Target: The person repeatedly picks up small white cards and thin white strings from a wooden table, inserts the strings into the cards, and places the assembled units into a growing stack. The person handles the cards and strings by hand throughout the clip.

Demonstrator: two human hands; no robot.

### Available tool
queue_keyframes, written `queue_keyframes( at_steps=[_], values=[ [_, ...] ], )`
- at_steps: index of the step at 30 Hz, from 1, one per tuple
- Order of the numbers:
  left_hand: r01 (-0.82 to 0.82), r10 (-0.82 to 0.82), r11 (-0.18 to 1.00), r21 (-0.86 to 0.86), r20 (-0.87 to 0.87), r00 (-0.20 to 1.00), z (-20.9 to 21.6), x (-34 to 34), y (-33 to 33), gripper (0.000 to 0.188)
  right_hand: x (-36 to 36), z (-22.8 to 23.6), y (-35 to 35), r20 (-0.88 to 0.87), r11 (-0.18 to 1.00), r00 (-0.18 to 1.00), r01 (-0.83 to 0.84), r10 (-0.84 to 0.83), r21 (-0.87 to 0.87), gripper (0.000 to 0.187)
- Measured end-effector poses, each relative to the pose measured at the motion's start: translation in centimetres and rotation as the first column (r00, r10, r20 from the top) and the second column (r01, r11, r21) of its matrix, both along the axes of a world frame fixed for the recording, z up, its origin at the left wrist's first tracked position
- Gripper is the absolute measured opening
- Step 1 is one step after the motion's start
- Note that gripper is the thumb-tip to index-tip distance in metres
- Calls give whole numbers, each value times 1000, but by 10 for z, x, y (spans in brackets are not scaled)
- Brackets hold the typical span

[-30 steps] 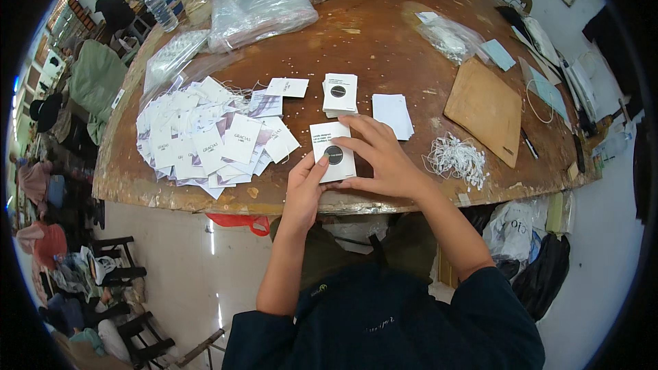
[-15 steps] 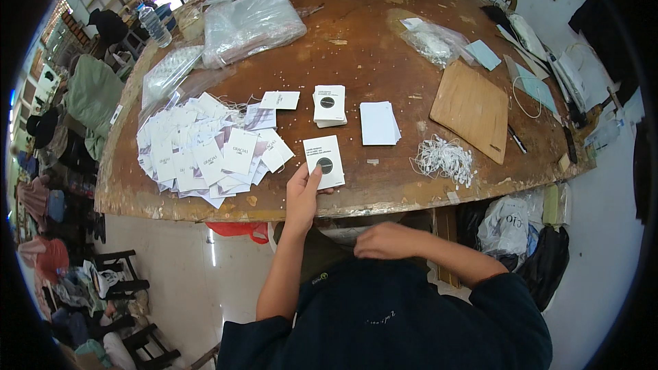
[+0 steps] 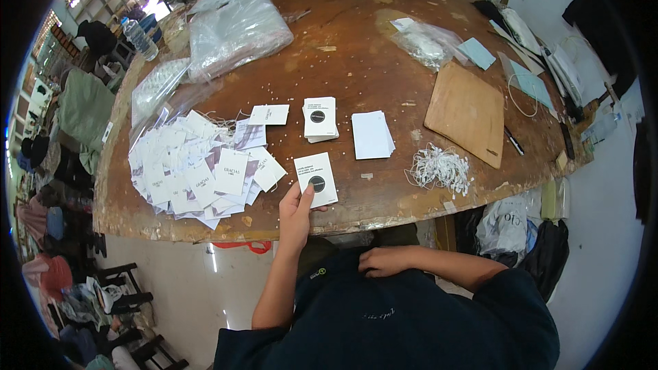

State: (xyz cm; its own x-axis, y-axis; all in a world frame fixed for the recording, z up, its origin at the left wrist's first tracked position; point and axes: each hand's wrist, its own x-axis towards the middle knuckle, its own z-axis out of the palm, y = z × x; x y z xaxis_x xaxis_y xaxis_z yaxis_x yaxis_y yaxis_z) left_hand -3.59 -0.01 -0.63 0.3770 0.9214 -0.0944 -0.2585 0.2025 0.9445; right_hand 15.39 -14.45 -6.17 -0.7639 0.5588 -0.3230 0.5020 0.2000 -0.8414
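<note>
My left hand [image 3: 296, 216] is closed on a small white card [image 3: 315, 168] with dark print and a black round spot, its thumb pressed on the spot. Whether more cards lie under it I cannot tell. Beyond it is a stack of like cards [image 3: 320, 115]; to its right stands a stack of blank white cards [image 3: 371, 138]. Left of the hand spreads a heap of white tags [image 3: 199, 171], some with strings, and one white card [image 3: 269, 114] lies at its edge. Against the front of my dark shirt rests my right hand [image 3: 386, 260], fingers curled in, no object visible in it.
A bundle of white strings [image 3: 439, 170] lies near the wooden board [image 3: 465, 113] and a pen [image 3: 513, 140]. Clear plastic bags [image 3: 236, 27] and a bottle [image 3: 139, 39] are at the far left. The worn brown table [image 3: 384, 202] has a curved-looking front edge.
The view has tilted, so the table sits lower in the picture. My right hand has come against my shirt front. My left hand keeps hold of the card.
</note>
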Motion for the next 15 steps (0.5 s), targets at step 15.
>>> queue_keyframes(
  at_steps=[15],
  values=[
    [-35,45,993,111,-86,995,4,1,-6,26,-9,-5,-20,210,789,976,-87,-54,608,16]
  ],
)
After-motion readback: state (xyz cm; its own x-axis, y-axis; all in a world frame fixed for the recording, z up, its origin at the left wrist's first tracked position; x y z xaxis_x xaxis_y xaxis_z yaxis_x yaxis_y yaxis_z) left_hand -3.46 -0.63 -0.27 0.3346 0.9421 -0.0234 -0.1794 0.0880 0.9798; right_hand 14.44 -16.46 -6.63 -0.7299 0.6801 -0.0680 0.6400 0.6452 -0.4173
